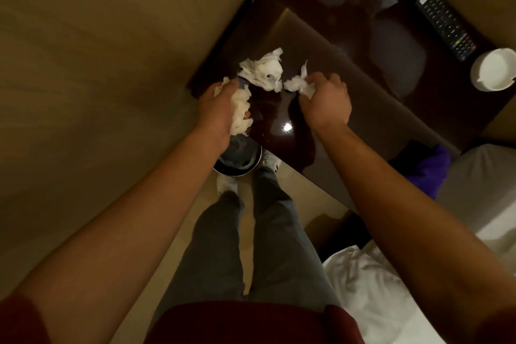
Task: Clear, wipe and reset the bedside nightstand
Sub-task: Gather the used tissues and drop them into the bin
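My left hand is closed around a wad of crumpled white tissue, fingers curled tight on it at the near left corner of the desk. The wad runs lengthwise along my palm, from the knuckles back toward the wrist, hanging partly past the desk edge above a round bin on the floor. My right hand pinches a smaller scrap, fingers bunched shut on it, the scrap's free tip pointing up and away from me. Between the two hands, a loose pile of tissue lies on the dark glossy top, spread wider than it is deep, its long axis running from my left hand toward the far right; it sits just beside the scrap and I cannot tell if they touch.

Farther along the desk, a black remote lies flat, its length running diagonally from far left to near right. A white ashtray stands just past its near end, close to the right edge. White bedding shows at lower right.
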Available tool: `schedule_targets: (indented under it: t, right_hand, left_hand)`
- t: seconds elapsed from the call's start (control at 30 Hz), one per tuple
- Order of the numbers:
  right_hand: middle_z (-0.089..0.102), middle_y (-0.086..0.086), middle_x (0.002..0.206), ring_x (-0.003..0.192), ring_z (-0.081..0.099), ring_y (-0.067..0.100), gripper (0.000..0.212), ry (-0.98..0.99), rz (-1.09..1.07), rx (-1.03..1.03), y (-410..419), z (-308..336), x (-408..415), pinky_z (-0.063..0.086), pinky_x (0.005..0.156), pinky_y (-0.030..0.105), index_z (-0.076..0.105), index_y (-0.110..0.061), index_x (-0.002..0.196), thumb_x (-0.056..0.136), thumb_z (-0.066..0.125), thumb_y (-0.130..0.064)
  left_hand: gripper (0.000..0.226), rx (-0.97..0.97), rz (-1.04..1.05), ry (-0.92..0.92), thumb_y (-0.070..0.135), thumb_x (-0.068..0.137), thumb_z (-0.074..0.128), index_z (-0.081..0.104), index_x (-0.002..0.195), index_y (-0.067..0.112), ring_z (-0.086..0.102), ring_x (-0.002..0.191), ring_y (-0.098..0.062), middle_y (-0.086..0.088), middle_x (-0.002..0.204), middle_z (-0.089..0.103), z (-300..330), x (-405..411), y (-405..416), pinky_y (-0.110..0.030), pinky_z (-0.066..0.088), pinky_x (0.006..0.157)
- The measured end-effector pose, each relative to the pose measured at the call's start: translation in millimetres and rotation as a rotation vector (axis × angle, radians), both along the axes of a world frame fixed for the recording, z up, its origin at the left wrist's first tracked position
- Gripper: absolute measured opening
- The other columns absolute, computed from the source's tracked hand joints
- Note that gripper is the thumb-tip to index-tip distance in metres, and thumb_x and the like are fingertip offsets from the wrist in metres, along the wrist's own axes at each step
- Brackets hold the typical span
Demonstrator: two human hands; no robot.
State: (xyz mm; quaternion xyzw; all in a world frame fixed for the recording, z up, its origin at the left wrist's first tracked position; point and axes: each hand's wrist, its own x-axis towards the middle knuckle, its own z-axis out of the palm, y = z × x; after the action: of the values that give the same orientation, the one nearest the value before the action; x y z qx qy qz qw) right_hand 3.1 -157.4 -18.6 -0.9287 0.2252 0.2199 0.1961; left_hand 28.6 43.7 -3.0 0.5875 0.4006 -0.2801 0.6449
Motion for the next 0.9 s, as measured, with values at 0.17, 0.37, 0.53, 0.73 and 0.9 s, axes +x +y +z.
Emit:
schedule_targets:
  t: [0.17, 0.37, 0.53, 0.73, 0.9]
  right_hand:
    - [0.072, 0.004, 0.107, 0.1, 0.068, 0.029, 0.02, -0.083, -0.083, 0.114, 5, 13, 1, 0.053, 0.087, 0.039, 0.068, -0.025, 0.109, 0.09, 0.063, -0.029]
    - [0.071, -0.002, 0.099, 0.088, 0.067, 0.022, 0.017, -0.197, -0.001, 0.272, 32, 38, -2, 0.053, 0.073, 0.035, 0.066, -0.027, 0.105, 0.09, 0.065, -0.035]
    - [0.071, -0.003, 0.094, 0.085, 0.066, 0.018, 0.024, -0.22, 0.038, 0.378, 64, 47, -3, 0.052, 0.072, 0.034, 0.072, -0.023, 0.113, 0.094, 0.066, -0.037]
    - [0.073, 0.0, 0.091, 0.082, 0.068, 0.018, 0.023, -0.129, 0.127, 0.567, 84, 51, -6, 0.056, 0.078, 0.043, 0.074, -0.018, 0.115, 0.098, 0.061, -0.027]
    - [0.069, 0.002, 0.11, 0.098, 0.065, 0.021, 0.021, -0.278, 0.002, 0.409, 76, 43, 5, 0.055, 0.084, 0.042, 0.072, -0.021, 0.109, 0.094, 0.061, -0.029]
  left_hand:
    - [0.018, -0.032, 0.034, 0.008, 0.031, 0.097, 0.066, 0.067, 0.11, 0.019, 0.07, 0.063, -0.016, -0.007, 0.095, 0.071, 2, 0, -2, -0.029, 0.057, 0.055]
    - [0.02, -0.088, 0.085, 0.04, 0.031, 0.098, 0.065, 0.068, 0.11, 0.015, 0.073, 0.064, -0.019, -0.008, 0.09, 0.075, 5, 3, -4, -0.034, 0.06, 0.059]
    - [0.045, -0.198, 0.078, 0.006, 0.046, 0.099, 0.061, 0.064, 0.132, 0.016, 0.073, 0.11, -0.023, -0.008, 0.122, 0.074, 5, 1, 0, -0.042, 0.058, 0.095]
    - [0.045, -0.099, 0.07, -0.037, 0.032, 0.095, 0.071, 0.062, 0.133, 0.008, 0.071, 0.11, -0.027, -0.014, 0.123, 0.072, 3, -2, 9, -0.039, 0.059, 0.09]
    - [0.022, -0.056, 0.069, -0.039, 0.023, 0.096, 0.069, 0.069, 0.113, 0.011, 0.075, 0.084, -0.017, -0.006, 0.099, 0.075, -3, -3, 18, -0.029, 0.059, 0.07]
